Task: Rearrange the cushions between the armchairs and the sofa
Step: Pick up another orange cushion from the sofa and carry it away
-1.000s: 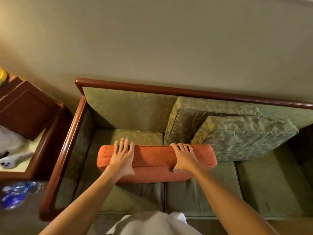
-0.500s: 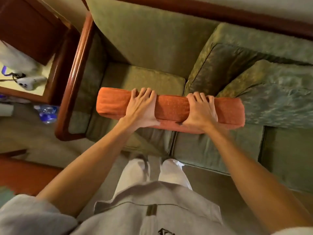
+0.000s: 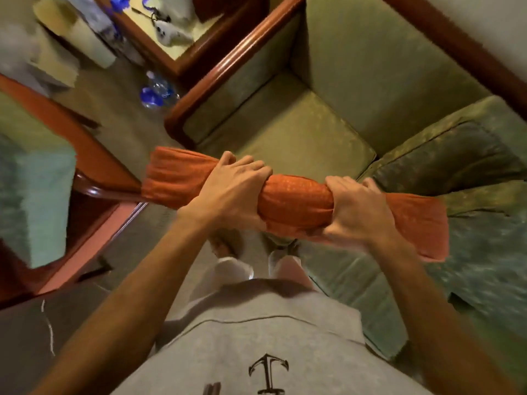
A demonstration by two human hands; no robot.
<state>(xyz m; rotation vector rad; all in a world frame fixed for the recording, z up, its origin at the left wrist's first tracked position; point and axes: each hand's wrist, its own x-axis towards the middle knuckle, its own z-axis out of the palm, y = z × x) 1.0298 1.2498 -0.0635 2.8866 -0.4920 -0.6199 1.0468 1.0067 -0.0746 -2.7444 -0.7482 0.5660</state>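
My left hand [image 3: 228, 189] and my right hand [image 3: 356, 212] are both clamped hard around the orange cushion [image 3: 296, 203], fingers curled over its top edge and thumbs underneath, so the fabric bunches into a waist between them and flares out at each end. I hold it in the air in front of my body, above the floor and over the front edge of the sofa [image 3: 299, 132], touching neither.

Beyond my right hand, 2 green cushions lie on the sofa seat: the nearer green cushion [image 3: 484, 252] runs flat along the right side, and the darker green cushion [image 3: 445, 155] leans behind it toward the backrest. The left seat of the sofa is bare.

To my left, part of an armchair [image 3: 94, 166] shows, with its polished wooden arm and pale green upholstery; it is blurred. Farther off, a plastic water bottle [image 3: 156, 92] lies on the carpet beside a low wooden side table [image 3: 182, 58].

As I judge it, 1 cushion is lifted clear and in transit, probably toward that armchair. Nothing is set down yet, and the 2 green cushions remain to be dealt with.
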